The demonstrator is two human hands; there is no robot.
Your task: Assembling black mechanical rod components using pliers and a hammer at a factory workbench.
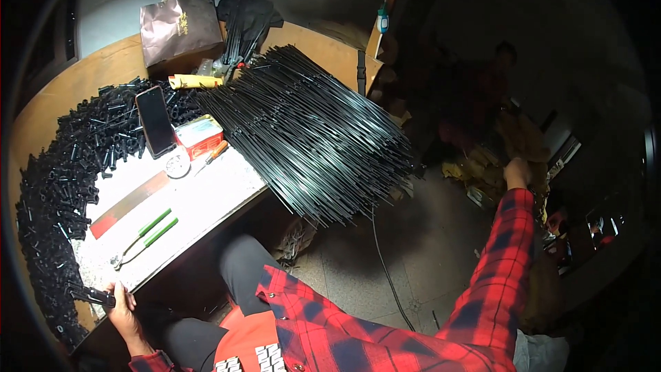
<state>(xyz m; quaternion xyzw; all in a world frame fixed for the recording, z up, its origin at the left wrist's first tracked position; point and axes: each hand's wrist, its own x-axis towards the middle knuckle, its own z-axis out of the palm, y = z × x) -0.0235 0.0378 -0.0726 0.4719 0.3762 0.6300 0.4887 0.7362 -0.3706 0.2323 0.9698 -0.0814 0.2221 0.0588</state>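
While the left hand (122, 308) gripped a black tube piece (93, 295), the right hand (516, 173) (grip unclear) reached toward yellow material (523, 139); fetching seemed underway.

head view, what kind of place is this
Probably a small assembly workshop, dimly lit. A worktable carries a big bundle of thin black rods, a heap of small black tubes and green-handled pliers.
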